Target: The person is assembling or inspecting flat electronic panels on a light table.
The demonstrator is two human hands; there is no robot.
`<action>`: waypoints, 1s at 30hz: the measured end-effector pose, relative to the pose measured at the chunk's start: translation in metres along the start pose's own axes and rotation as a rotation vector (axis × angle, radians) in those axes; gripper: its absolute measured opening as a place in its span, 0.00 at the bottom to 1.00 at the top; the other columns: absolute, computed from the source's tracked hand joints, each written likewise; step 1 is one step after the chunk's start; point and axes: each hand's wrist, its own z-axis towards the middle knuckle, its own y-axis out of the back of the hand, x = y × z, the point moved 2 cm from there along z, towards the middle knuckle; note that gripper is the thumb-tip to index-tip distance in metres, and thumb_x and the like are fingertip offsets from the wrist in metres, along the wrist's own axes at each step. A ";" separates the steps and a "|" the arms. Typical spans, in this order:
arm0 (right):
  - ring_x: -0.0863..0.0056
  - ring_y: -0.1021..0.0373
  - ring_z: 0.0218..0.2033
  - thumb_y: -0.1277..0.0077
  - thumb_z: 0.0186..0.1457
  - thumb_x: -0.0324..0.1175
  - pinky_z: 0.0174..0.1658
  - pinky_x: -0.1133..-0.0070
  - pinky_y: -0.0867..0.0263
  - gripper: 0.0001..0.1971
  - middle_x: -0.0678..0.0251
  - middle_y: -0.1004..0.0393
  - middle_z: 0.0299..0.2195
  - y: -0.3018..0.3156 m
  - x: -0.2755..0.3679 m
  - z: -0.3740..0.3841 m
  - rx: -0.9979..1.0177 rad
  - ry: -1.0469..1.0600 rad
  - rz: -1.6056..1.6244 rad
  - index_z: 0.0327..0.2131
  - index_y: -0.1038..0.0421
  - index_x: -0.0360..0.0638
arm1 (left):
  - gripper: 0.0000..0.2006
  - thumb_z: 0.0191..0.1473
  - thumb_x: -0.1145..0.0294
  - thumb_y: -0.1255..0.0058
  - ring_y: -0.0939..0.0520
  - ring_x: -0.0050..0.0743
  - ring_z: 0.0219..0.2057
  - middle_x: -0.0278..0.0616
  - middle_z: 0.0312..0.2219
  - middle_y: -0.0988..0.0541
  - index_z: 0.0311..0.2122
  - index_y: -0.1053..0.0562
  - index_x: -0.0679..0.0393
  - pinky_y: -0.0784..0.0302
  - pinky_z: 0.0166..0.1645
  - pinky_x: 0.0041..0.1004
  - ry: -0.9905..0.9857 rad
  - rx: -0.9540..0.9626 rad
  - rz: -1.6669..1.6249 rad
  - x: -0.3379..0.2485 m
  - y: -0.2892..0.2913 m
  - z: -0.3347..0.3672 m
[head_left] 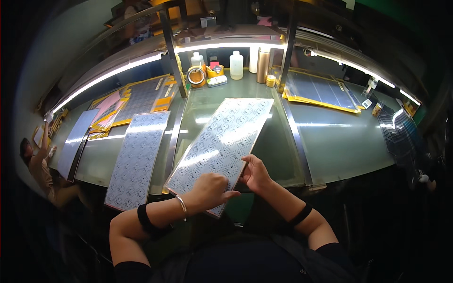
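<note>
A long glossy circuit board panel (230, 127) with a grey-blue pattern of circles lies slanted before me, its far end on the glass-topped table and its near corner past the front edge. My right hand (256, 173) grips the panel's right edge, thumb on top and fingers partly hidden beneath. Over the panel's near end, my left hand (211, 192) is closed with fingers curled and the thumb pointing right. Whatever its fingers hold, if anything, is hidden. A bracelet and a black band circle the left arm; another black band is on the right forearm.
A similar panel (134, 158) lies to the left, overhanging the table's edge. Further left are another panel (78, 139) and yellow-edged sheets (141, 99). Bottles (236, 66), a tape roll (196, 76) and a flask (263, 66) stand behind. Framed sheets (321, 89) lie right; a person (42, 165) works far left.
</note>
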 end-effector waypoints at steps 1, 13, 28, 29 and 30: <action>0.69 0.33 0.39 0.63 0.47 0.33 0.43 0.68 0.36 0.18 0.62 0.32 0.40 -0.001 0.002 -0.003 -0.010 0.022 -0.023 0.43 0.42 0.39 | 0.14 0.46 0.59 0.54 0.24 0.48 0.20 0.51 0.15 0.27 0.24 0.26 0.60 0.29 0.28 0.38 0.008 0.010 0.020 -0.001 -0.008 0.004; 0.71 0.30 0.33 0.59 0.50 0.26 0.34 0.69 0.30 0.12 0.63 0.31 0.34 0.028 0.013 0.004 -0.169 0.085 -0.172 0.40 0.40 0.41 | 0.09 0.46 0.71 0.54 0.22 0.30 0.24 0.46 0.18 0.25 0.31 0.30 0.66 0.25 0.27 0.28 0.340 0.215 -0.716 0.033 -0.011 0.032; 0.74 0.30 0.27 0.51 0.47 0.26 0.26 0.76 0.32 0.10 0.62 0.29 0.28 0.059 0.070 -0.040 -0.187 0.106 -0.487 0.36 0.34 0.36 | 0.07 0.47 0.77 0.53 0.21 0.31 0.18 0.47 0.19 0.24 0.28 0.29 0.72 0.23 0.21 0.24 0.580 0.207 -0.759 0.145 0.078 0.097; 0.74 0.30 0.27 0.51 0.47 0.26 0.26 0.76 0.32 0.10 0.62 0.29 0.28 0.058 0.075 -0.039 -0.186 0.110 -0.489 0.36 0.34 0.36 | 0.07 0.47 0.77 0.53 0.21 0.32 0.19 0.47 0.19 0.24 0.28 0.29 0.71 0.23 0.21 0.24 0.589 0.166 -0.754 0.146 0.082 0.098; 0.74 0.30 0.27 0.51 0.47 0.26 0.26 0.76 0.32 0.10 0.62 0.29 0.28 0.057 0.077 -0.039 -0.170 0.087 -0.520 0.36 0.34 0.35 | 0.07 0.48 0.77 0.53 0.21 0.32 0.19 0.46 0.20 0.24 0.28 0.29 0.71 0.23 0.21 0.23 0.598 0.130 -0.751 0.146 0.082 0.099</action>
